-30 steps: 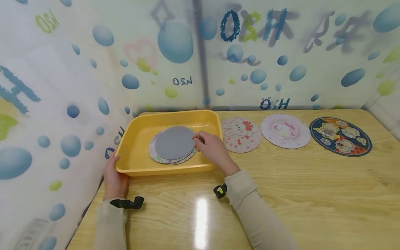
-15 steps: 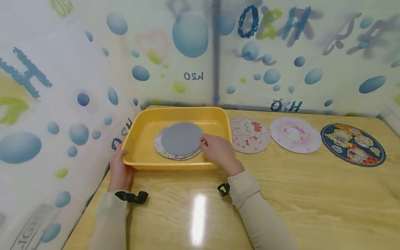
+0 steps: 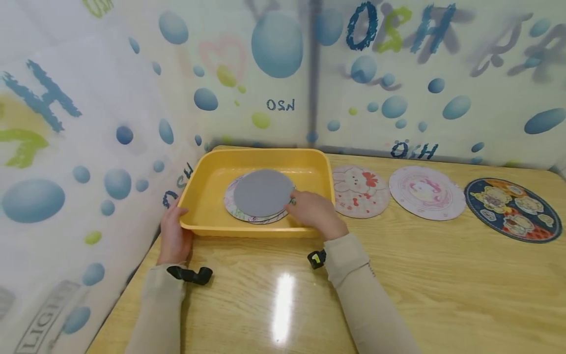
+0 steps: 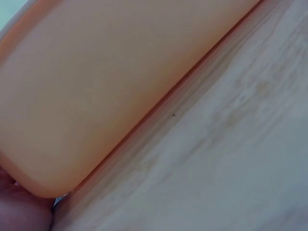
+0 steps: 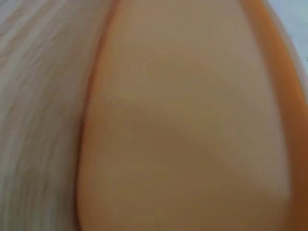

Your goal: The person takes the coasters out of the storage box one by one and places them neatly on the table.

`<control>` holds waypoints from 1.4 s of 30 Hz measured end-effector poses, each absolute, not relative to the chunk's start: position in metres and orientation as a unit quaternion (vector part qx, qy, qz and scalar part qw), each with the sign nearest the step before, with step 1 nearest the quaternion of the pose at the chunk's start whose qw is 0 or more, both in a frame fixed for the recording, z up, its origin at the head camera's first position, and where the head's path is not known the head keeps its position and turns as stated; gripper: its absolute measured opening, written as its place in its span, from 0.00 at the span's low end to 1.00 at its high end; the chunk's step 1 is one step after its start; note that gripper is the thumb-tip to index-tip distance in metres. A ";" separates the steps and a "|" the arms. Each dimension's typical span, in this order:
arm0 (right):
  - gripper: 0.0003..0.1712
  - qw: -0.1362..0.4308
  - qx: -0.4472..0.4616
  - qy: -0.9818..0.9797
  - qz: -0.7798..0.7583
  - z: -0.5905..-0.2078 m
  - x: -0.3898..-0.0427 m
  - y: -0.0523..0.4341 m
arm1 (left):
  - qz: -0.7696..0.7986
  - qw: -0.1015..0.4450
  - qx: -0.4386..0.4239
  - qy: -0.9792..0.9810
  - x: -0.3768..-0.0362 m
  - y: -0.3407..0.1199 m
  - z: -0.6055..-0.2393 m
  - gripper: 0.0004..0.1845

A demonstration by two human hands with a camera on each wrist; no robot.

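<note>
A yellow plastic tray (image 3: 201, 196) stands on the table at the left in the head view. Inside it lies a stack of thin round mats, a plain grey mat (image 3: 264, 192) on top and a patterned mat (image 3: 231, 206) showing below. My left hand (image 3: 173, 236) holds the tray's front left corner, thumb over the rim. My right hand (image 3: 315, 211) reaches over the front right rim and pinches the stack's right edge; a bit of coloured pattern shows between thumb and fingers. How many mats it pinches is hidden. Both wrist views mostly show the tray's outer wall (image 4: 106, 86).
Right of the tray lie a pink rabbit mat (image 3: 360, 191), a white and pink mat (image 3: 426, 192) and a dark blue patterned mat (image 3: 513, 210) in a row. A printed curtain (image 3: 376, 98) hangs behind and at the left. Wood-grain table (image 3: 424, 285) extends in front.
The head view has swung left, so everything sits further right in it. My right fingers have closed in on the stack's edge, where a patterned bit now shows. The left hand keeps its hold.
</note>
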State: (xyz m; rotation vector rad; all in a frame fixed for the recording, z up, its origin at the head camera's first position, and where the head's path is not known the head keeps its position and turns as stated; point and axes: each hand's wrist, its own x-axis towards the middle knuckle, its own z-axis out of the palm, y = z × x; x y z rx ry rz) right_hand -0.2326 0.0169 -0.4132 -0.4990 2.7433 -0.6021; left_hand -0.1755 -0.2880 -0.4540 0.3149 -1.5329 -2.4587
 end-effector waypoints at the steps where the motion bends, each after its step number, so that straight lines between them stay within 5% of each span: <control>1: 0.28 0.152 -0.173 0.948 -0.218 -0.413 -0.233 0.018 | -0.840 0.111 0.108 -0.520 -0.175 -0.287 -0.454 0.27; 22: 0.31 0.177 -0.257 0.929 -0.197 -0.414 -0.231 -0.001 | -0.810 0.112 0.130 -0.561 -0.169 -0.299 -0.444 0.27; 42: 0.33 0.170 -0.246 0.926 -0.233 -0.413 -0.225 0.013 | -0.816 0.102 0.119 -0.557 -0.172 -0.291 -0.448 0.27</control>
